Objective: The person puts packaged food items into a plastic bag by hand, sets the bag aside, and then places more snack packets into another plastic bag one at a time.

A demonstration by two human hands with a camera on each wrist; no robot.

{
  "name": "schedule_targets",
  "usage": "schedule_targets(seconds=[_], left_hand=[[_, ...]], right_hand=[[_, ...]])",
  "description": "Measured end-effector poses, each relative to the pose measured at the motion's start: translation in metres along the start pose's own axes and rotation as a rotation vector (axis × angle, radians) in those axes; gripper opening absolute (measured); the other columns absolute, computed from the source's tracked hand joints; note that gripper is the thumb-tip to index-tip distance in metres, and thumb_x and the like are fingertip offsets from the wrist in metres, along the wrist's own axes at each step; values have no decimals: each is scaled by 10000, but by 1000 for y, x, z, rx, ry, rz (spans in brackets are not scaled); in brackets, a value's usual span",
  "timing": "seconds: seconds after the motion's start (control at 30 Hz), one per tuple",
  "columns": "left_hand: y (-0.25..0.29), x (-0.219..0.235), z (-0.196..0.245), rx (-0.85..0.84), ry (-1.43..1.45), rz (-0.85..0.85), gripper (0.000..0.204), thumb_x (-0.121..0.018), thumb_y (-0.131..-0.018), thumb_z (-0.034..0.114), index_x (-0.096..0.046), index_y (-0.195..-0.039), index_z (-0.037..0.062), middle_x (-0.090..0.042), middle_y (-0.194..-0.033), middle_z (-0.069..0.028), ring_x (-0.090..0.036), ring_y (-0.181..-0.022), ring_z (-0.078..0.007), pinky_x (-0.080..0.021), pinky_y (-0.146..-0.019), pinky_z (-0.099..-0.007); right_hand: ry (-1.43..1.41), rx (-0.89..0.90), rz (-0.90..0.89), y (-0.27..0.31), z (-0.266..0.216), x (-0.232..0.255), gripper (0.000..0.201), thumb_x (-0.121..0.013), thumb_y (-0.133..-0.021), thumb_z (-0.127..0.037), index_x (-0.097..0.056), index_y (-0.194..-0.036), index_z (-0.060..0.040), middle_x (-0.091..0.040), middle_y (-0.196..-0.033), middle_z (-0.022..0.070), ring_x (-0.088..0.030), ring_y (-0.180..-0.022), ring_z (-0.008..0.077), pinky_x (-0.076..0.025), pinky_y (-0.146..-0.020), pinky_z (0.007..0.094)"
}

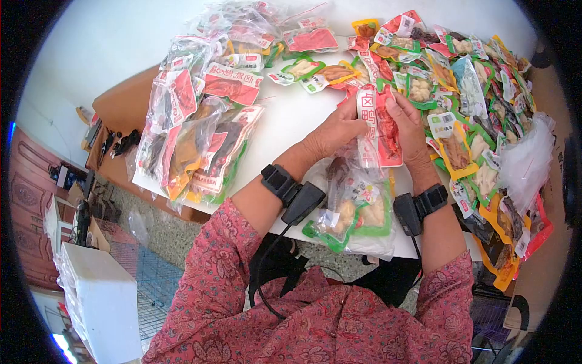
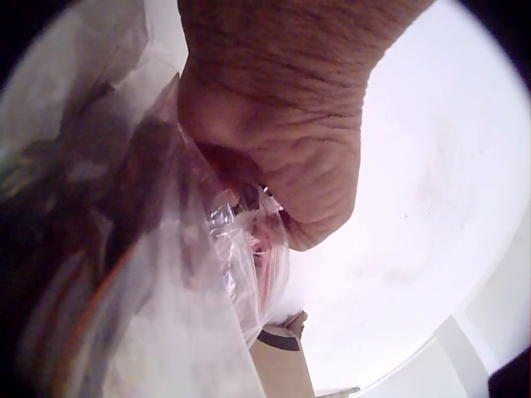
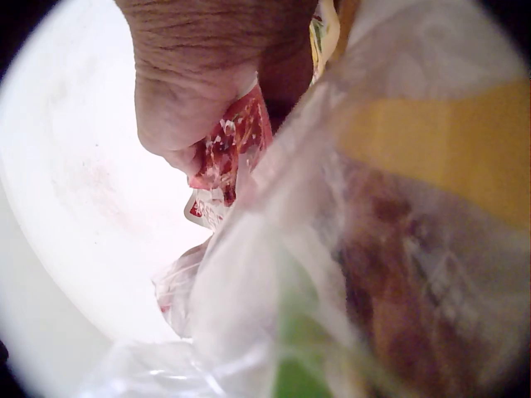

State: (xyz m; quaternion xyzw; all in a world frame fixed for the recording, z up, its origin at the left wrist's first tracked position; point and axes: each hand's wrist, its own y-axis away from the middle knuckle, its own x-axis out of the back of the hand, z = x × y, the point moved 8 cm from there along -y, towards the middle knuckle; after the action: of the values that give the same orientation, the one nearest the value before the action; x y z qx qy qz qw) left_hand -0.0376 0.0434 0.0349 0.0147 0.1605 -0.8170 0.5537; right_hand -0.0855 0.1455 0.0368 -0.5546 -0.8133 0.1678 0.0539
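Observation:
A red and white food packet (image 1: 381, 130) is held upright between both hands, above a clear plastic bag (image 1: 357, 212) with green-edged packets inside at the table's front edge. The left hand (image 1: 336, 130) grips the packet's left side, its thumb lying on the front. On the other side the right hand (image 1: 407, 127) pinches the upper right edge. Crinkled clear plastic (image 2: 241, 249) shows beneath the left hand (image 2: 274, 141) in the left wrist view. In the right wrist view, red packet contents (image 3: 232, 149) show under the right hand (image 3: 216, 91).
Many loose packets (image 1: 485, 145) are heaped along the table's right side and back. Filled clear bags (image 1: 200, 145) lie at the left on the white table (image 1: 291, 115). A bundle of clear plastic (image 1: 530, 158) rests on the right heap. Cardboard (image 1: 130, 100) stands beyond the left edge.

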Motion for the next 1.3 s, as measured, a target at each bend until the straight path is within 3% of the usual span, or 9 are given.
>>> schedule_targets(seconds=[0.27, 0.47, 1.3], left_hand=[[0, -3, 2, 14, -12, -9, 695, -455, -705, 2, -186, -1343, 55, -468, -1186, -77, -476, -1065, -152, -373, -913, -294], [1, -5, 3, 20, -3, -24, 724, -456, -705, 3, -146, -1357, 62, -436, -1227, -87, -458, -1094, -157, -362, -928, -297], [0, -8, 4, -8, -5, -57, 714, -448, -736, 5, -110, -1362, 62, -387, -1279, -91, -429, -1132, -159, -357, -945, -304]], right_hand=[[86, 23, 4, 0, -2, 3, 295, -513, -860, -253, -559, -967, 18, -559, -824, 7, -489, -771, 65, -400, -725, 206], [-17, -6, 5, 0, 1, 2, 302, -513, -862, -258, -564, -990, 10, -565, -835, 4, -493, -774, 61, -404, -720, 210], [-27, 0, 17, -1, -1, 1, 239, -488, -876, -237, -571, -899, -14, -565, -783, -8, -486, -709, 48, -413, -662, 206]])
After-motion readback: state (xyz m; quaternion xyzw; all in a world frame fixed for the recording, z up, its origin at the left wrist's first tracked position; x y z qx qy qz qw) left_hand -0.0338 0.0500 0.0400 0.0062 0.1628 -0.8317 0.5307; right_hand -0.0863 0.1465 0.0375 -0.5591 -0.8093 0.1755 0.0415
